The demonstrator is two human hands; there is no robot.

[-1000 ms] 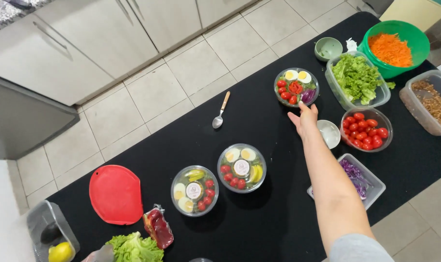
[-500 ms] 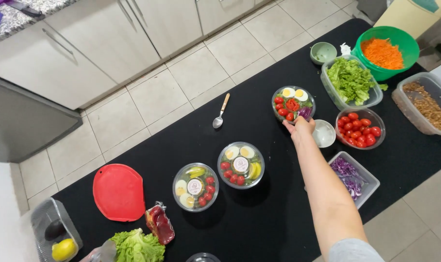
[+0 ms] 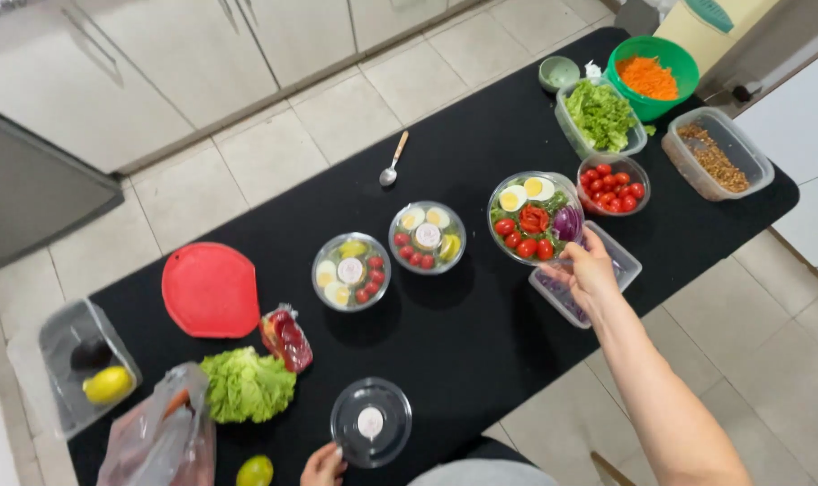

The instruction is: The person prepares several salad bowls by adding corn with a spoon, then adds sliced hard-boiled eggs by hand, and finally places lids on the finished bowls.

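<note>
A person's right hand [image 3: 591, 270] lifts a clear salad bowl [image 3: 535, 218] above the black table [image 3: 481, 342], its grip closed on the bowl's near rim at about four o'clock. The bowl carries halved eggs, cherry tomatoes, red pepper and purple onion on greens. Just beneath the hand lies a clear rectangular tub of purple cabbage [image 3: 578, 283].

At the six o'clock edge the left hand [image 3: 323, 466] has its fingertips on the rim of a round clear lid [image 3: 371, 421] with a white round label at its centre; whether that grip is closed cannot be told.

Two filled salad bowls, one [image 3: 351, 271] at the table's centre and another [image 3: 427, 237] just beside it at two o'clock, stand well apart from the lifted one. A red round lid [image 3: 211, 290] lies at nine o'clock, with a head of lettuce [image 3: 247, 385] and a small red packet [image 3: 285, 337] near it.

At one o'clock sit a tub of lettuce leaves [image 3: 600, 117], a green bowl of grated carrot [image 3: 652, 76], a bowl of cherry tomatoes [image 3: 612, 184] and a tub of brown grains [image 3: 715, 155]. A spoon [image 3: 393, 162] rests at twelve.
</note>
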